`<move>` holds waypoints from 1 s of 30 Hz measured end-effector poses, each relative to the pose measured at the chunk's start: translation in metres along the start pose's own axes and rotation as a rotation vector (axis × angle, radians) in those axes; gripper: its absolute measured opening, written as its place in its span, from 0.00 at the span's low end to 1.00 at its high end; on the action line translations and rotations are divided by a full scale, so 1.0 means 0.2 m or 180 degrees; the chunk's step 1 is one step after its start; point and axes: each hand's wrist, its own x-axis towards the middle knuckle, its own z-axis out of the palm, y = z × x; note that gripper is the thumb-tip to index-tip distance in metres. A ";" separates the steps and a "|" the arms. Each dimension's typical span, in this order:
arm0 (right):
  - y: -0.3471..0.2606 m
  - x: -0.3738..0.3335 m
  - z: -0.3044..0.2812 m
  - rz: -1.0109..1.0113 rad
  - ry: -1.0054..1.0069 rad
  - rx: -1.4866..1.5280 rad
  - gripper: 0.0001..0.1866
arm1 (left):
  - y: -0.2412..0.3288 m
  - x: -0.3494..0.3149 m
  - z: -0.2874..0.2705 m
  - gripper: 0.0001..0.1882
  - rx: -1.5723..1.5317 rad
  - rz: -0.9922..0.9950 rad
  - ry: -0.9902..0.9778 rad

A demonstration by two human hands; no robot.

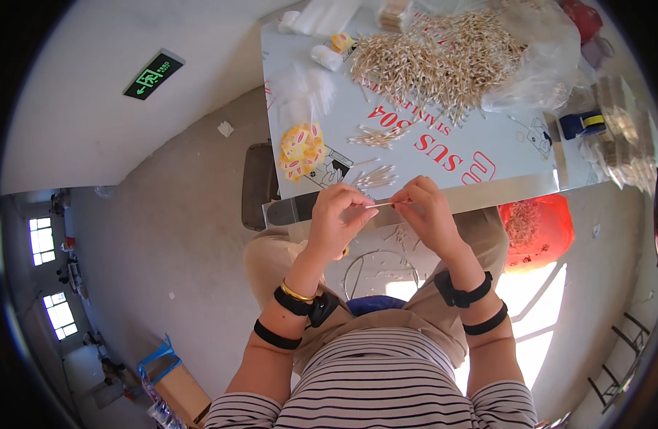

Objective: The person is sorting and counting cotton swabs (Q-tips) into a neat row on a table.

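A swab (380, 206) (nearly level) bridges the left hand (336, 218) and right hand (426, 214).

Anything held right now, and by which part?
A cotton swab, pinched in fingertips: left hand toward its left end, right hand toward its right end. Exact contact points are too small to tell.

Swab (382, 205) partly hidden by fingers (412, 194)

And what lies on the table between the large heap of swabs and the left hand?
In the head view lies a small group of swabs nearer the heap, then another small group nearer the left hand.
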 end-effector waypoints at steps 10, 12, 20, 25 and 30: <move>-0.05 -0.13 -0.04 0.0297 -0.0021 0.0882 0.04 | 0.09 -0.11 0.02 0.06 -0.0639 -0.0453 0.0075; 0.02 -0.17 0.00 0.0580 -0.0007 0.1430 0.04 | 0.09 -0.13 0.04 0.06 -0.0742 -0.0527 0.0096; 0.11 -0.27 0.07 0.1319 0.0147 0.2512 0.07 | 0.05 -0.19 0.11 0.07 -0.0631 -0.0553 -0.0054; 0.12 -0.28 0.04 0.1288 0.0203 0.2017 0.07 | 0.01 -0.19 0.13 0.07 -0.0812 -0.0680 -0.0186; 0.22 -0.32 -0.14 0.1169 0.0567 0.1277 0.06 | -0.02 -0.14 0.16 0.13 -0.0857 -0.0552 -0.0275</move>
